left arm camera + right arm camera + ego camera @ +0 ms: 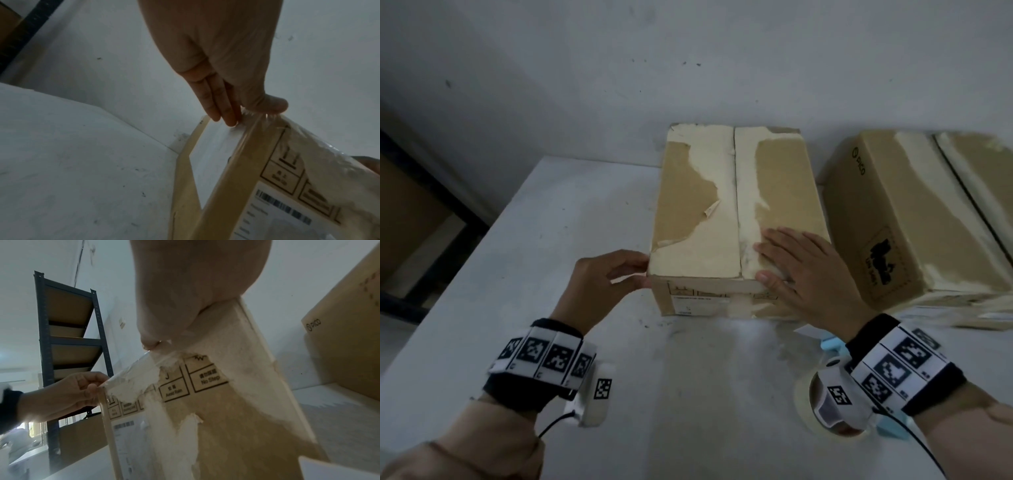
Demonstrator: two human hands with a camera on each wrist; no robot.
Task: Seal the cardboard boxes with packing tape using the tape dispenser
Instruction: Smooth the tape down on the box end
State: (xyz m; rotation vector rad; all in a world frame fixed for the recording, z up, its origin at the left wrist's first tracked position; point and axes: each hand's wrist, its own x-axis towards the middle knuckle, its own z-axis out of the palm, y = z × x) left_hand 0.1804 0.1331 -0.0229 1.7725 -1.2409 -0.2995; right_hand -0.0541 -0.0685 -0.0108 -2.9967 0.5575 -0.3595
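A cardboard box (pixel 695 192) with torn paper skin and a closed centre seam stands on the white table (pixel 551 240). My left hand (pixel 645 272) pinches its near left top corner, thumb opposite the fingers; the left wrist view shows the fingers along the side of the box (pixel 267 178). My right hand (pixel 767 260) lies flat on the right flap, thumb (pixel 152 340) over the front edge. Glossy film runs along that front top edge. The light blue tape dispenser (pixel 832 346) with its tape roll (pixel 803 390) lies on the table under my right wrist, held by neither hand.
A second cardboard box (pixel 893 212) sits close on the right, a narrow gap between the two. The wall rises directly behind both. A dark metal shelf unit (pixel 69 331) stands off the table's left side. Bare tabletop lies left of and in front of the centre box.
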